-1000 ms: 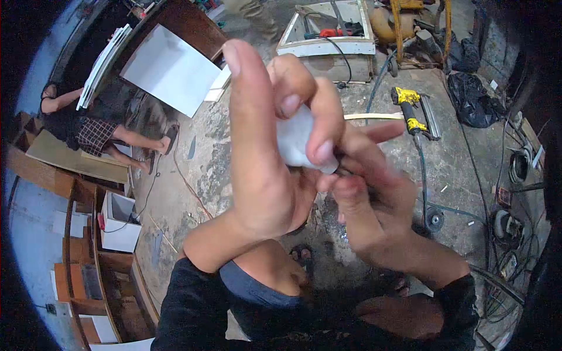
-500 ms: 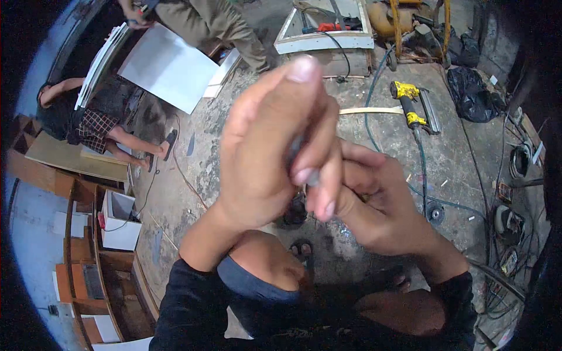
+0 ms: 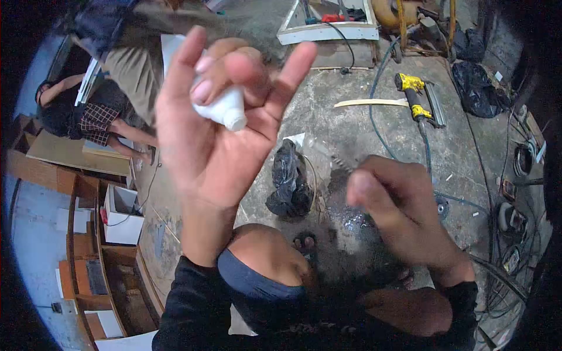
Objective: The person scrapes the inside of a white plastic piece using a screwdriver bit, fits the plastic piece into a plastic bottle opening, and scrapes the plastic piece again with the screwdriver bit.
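My left hand [image 3: 205,164] is raised with the palm toward me. Its curled middle fingers hold a small white bottle [image 3: 221,110] against the palm, its blunt end tilted down, while the thumb and another finger stick out. Lower and to the right, my right hand [image 3: 404,205] is closed in a pinch. A thin, blurred piece [image 3: 335,157], pale at the tip and ridged and darker near the fingers, juts from it toward the upper left; its kind I cannot make out. The two hands are apart.
A crumpled black plastic bag [image 3: 290,181] lies on the floor between my hands. Right of it are a yellow nail gun [image 3: 414,96] with a hose and a thin wood strip [image 3: 369,102]. Two people are at upper left. Wooden shelving [image 3: 117,281] stands at left.
My hands, together before, have moved apart. The left has turned palm up, showing the white bottle; the right has drawn away with the thin piece. A person at upper left has moved closer.
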Demonstrator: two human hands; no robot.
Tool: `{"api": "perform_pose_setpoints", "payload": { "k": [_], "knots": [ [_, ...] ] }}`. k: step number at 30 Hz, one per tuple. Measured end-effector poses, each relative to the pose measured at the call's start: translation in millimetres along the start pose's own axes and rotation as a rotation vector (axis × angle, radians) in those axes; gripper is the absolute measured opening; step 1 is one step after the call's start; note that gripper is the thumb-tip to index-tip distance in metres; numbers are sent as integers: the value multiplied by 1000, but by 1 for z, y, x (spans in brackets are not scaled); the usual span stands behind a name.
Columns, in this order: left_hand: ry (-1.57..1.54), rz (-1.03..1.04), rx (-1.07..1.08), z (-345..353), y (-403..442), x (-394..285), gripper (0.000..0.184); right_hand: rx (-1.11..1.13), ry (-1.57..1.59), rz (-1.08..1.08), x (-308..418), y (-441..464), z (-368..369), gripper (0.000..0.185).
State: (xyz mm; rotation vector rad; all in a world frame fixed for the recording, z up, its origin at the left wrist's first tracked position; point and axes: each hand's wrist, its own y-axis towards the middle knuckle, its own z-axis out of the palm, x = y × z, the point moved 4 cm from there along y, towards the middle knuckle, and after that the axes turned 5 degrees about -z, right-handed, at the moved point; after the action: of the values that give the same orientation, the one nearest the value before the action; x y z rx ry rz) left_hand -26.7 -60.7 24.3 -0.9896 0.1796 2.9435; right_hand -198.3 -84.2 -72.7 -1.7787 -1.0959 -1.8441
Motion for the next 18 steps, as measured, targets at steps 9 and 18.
{"api": "perform_pose_setpoints", "payload": {
  "k": [9, 18],
  "knots": [
    [-77, -118, -6, 8, -4, 17, 33, -165, -379, -427, 51, -11, -5, 32],
    [-174, -204, 38, 11, -7, 19, 29, -325, -371, -702, 66, -5, 5, 24]
  ]
}}
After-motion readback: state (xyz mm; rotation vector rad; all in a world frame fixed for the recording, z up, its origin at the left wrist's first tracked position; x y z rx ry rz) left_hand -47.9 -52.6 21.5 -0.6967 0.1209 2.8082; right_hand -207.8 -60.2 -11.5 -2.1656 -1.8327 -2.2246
